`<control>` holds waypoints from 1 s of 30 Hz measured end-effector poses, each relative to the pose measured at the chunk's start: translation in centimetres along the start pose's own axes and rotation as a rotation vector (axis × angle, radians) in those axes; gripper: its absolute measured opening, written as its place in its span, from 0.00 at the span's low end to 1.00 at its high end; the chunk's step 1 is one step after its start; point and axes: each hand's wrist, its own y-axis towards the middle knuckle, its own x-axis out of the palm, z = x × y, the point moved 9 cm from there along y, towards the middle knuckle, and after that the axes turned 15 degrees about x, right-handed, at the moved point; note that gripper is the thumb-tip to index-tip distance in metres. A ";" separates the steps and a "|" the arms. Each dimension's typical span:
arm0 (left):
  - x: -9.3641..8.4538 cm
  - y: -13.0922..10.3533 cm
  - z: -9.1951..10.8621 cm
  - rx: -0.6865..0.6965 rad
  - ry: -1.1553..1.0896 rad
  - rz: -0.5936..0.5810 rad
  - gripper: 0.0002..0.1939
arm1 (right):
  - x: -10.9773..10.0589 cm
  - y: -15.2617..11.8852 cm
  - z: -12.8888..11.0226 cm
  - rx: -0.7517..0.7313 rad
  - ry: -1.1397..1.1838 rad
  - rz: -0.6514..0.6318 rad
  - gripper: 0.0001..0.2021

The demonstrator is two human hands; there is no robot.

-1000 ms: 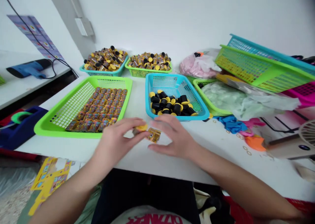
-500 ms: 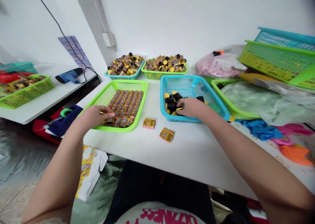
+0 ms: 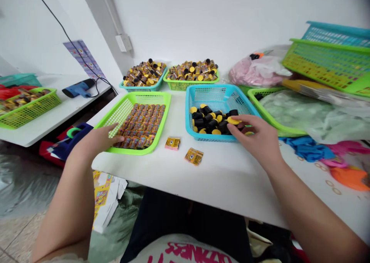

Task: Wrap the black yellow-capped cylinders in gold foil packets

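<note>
My left hand (image 3: pixel 96 140) is open at the near left corner of a green basket (image 3: pixel 166 118), fingers and thumb apart, the thumb at the nearest row of containers. Rows of small containers in printed wraps (image 3: pixel 143 121) stand packed together in that basket. My right hand (image 3: pixel 258 137) pinches a small black container with a yellow lid (image 3: pixel 234 121) over the near right part of a blue basket (image 3: pixel 189 120). Loose black containers with yellow lids (image 3: pixel 206 118) lie jumbled there. Between the baskets, two small stacks of printed labels, a left stack (image 3: pixel 172 143) and a right stack (image 3: pixel 194 156), lie on the table.
Two heaped baskets, one blue (image 3: pixel 141 88) and one green (image 3: pixel 187 85), stand against the wall. Tilted empty-looking baskets (image 3: pixel 326 62) and plastic bags (image 3: pixel 315 112) crowd the right side. A blue heat gun (image 3: pixel 79 88) lies on the left table (image 3: pixel 34 134).
My left hand has opened and shifted slightly left, off the spot where its fingers were pinched together. My right hand has moved right and lifted a black container with a yellow lid from the pile.
</note>
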 end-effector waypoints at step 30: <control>6.2 0.4 26.1 0.790 -0.544 -0.073 0.15 | -0.3 -2.8 -1.7 -0.134 0.223 0.009 0.18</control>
